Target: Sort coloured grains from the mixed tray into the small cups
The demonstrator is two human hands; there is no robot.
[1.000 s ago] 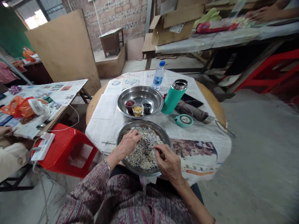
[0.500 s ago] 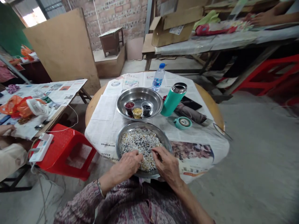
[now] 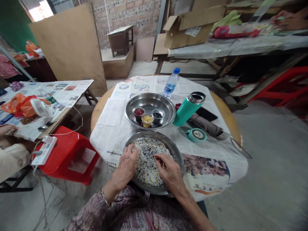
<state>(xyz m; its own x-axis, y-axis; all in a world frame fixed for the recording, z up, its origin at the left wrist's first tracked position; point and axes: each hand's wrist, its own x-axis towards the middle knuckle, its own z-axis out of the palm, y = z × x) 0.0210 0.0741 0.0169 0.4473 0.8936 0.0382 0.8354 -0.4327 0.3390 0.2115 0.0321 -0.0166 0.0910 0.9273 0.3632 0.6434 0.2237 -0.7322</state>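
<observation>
A metal basin (image 3: 179, 155) holds a spread layer of mixed white, black and yellow grains (image 3: 150, 152). Over its left side is my left hand (image 3: 127, 162), its fingers loosely bent and a little apart, with nothing visible in them. My right hand (image 3: 169, 171) is at the right part of the grains, thumb and forefinger pinched together; whatever lies between them is too small to make out. Just beyond stands a second metal basin (image 3: 150, 100) with three small clear cups: a cup of red beans (image 3: 139, 112), a cup of yellow kernels (image 3: 147, 120) and a cup of black beans (image 3: 157, 116).
Right of the basins are a green flask (image 3: 189, 110), its lid (image 3: 196, 134), a water bottle (image 3: 171, 83) and a folded umbrella (image 3: 208, 125). Newspaper (image 3: 107, 122) covers the round table. A red stool (image 3: 69, 157) with a power strip (image 3: 45, 150) stands at left; other people's hands show at both sides.
My left hand has moved left and away from me, from the grains' near middle to the basin's left side, its fingers loosening. My right hand stays pinched over the grains. The view has shifted slightly.
</observation>
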